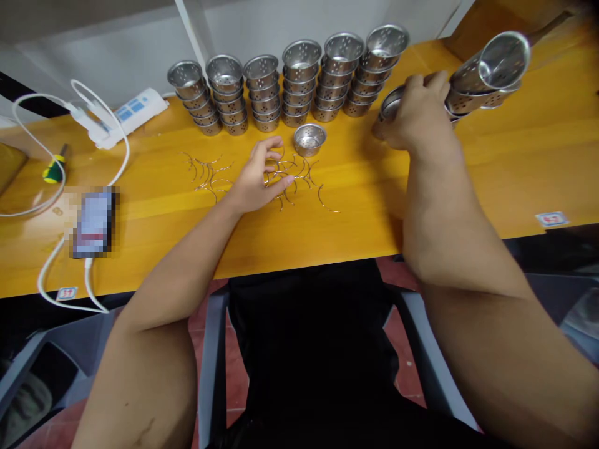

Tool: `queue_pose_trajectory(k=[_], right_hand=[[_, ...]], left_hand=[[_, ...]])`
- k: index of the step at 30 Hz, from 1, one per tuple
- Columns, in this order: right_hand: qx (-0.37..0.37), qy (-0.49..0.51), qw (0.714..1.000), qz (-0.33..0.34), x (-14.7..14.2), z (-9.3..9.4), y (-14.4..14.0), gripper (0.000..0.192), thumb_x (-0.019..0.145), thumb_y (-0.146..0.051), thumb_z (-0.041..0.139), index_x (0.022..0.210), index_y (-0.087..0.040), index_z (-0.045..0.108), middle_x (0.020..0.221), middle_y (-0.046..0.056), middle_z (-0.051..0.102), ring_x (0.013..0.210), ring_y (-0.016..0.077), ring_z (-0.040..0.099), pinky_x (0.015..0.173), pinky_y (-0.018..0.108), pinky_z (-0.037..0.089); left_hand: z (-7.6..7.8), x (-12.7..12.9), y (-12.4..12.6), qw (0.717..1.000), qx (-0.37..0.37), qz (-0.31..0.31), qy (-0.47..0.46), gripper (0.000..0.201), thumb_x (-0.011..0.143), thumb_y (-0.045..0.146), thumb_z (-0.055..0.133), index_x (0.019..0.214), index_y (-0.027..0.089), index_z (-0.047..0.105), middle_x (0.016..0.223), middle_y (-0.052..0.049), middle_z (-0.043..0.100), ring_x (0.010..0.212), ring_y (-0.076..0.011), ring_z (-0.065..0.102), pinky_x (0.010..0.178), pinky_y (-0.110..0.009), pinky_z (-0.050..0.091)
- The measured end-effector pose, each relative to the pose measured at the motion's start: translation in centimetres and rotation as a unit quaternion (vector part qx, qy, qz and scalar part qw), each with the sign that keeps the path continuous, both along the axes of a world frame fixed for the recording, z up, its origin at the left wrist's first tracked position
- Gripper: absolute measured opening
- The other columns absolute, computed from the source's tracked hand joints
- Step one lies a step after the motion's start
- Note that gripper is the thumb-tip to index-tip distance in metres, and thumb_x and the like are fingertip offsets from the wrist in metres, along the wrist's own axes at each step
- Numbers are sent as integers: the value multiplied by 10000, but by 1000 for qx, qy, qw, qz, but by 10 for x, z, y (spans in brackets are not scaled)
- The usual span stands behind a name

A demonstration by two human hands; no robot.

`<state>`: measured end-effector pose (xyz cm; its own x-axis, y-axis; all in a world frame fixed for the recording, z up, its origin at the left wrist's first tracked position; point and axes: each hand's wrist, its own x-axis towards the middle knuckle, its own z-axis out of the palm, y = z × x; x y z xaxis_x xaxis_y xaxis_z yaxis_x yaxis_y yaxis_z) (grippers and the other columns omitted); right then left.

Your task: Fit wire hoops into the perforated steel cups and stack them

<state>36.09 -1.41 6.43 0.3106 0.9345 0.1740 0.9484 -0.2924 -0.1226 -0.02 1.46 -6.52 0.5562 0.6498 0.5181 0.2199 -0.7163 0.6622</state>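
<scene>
A: Yellow wood, that bench [491, 156], and it carries everything. Largest on it are the six stacks of perforated steel cups [285, 87] ranged along the back edge, likely kept there so the front stays free for handling.

B: And the stack on its side at the right?

A: That tipped stack [486, 78] lies with its mouths toward the camera. The right hand [418, 115] is curled over its near end, fingers closed around a cup [392, 103], so it seems laid over for pulling cups off one at a time.

B: The left hand?

A: The left hand [259, 178] rests palm down, fingers loosely half open, tips on the scattered wire clips [299, 178]; I cannot tell if one is pinched. A single cup [309, 138] stands upright just beyond them, within easy reach.

B: Off to the left?

A: A white power strip [126, 115] with its cable [28, 206], a blurred phone [93, 223], and a green-handled screwdriver [56, 167], well apart from the hands.
</scene>
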Motion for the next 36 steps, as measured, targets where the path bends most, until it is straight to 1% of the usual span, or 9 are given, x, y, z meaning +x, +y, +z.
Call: queue_pose_trajectory(k=[5,11,14,20,22,24,27,31,36], right_hand=[[-37,88,995,-17,-8,6,-2,785,1110,-91,909,1771,107,534,1851,387,471,1795,469,514,1500,434,390],[-31,106,994,-23,-3,-1,5,773,1113,-98,913,1766,83,540,1869,405,433,1775,430,570,1495,427,403],[-22,92,995,-9,2,-8,7,825,1075,-150,972,1765,32,558,1889,377,436,1826,424,495,1515,463,392],[93,87,986,103,-7,-7,-7,561,1179,-420,702,1733,-421,616,1923,186,469,1838,346,442,1571,484,352],[106,91,977,158,-19,-7,-10,492,1197,-488,597,1686,-513,634,1883,107,532,1795,317,476,1541,503,413],[80,90,967,226,-32,-12,-10,460,1209,-555,544,1651,-588,667,1842,33,595,1764,360,483,1462,617,492],[18,114,946,302,-45,-26,-3,465,1180,-610,631,1619,-528,761,1770,69,652,1714,472,488,1394,742,486],[9,153,932,329,-46,-41,7,405,1220,-625,614,1414,-365,856,1563,175,719,1593,471,539,1386,702,453],[46,164,931,323,-50,-25,-4,514,1271,-694,472,1541,-366,761,1537,189,730,1446,435,605,1264,618,546]], left_hand=[[2,3,-3,1000,12,-2,-7,878,1104,804,777,1773,378,401,1799,-160,602,1494,-335,762,1090,-532,766],[3,3,-3,1000,5,0,13,913,1068,812,863,1755,417,408,1811,-128,604,1462,-309,748,1077,-502,774],[6,3,-6,1000,-1,11,23,877,1096,776,827,1758,360,430,1821,-150,599,1479,-312,753,1090,-485,757],[12,3,-13,999,-21,20,38,826,1090,578,853,1772,329,459,1840,-162,591,1513,-304,738,1116,-441,729],[12,3,-14,999,-26,22,40,823,1082,541,855,1775,334,461,1843,-160,586,1517,-303,734,1120,-442,727],[12,2,-13,998,-27,25,41,817,1078,526,855,1771,332,469,1838,-161,587,1518,-303,732,1124,-443,726],[10,2,-11,999,-22,28,41,830,1075,535,863,1775,324,469,1829,-168,594,1508,-307,738,1129,-450,727],[6,0,-4,1000,-1,20,22,829,1079,581,854,1767,360,449,1808,-170,608,1487,-328,761,1116,-489,749],[0,0,2,1000,17,9,-6,817,1088,673,825,1763,429,434,1791,-150,624,1482,-346,769,1096,-549,777]])
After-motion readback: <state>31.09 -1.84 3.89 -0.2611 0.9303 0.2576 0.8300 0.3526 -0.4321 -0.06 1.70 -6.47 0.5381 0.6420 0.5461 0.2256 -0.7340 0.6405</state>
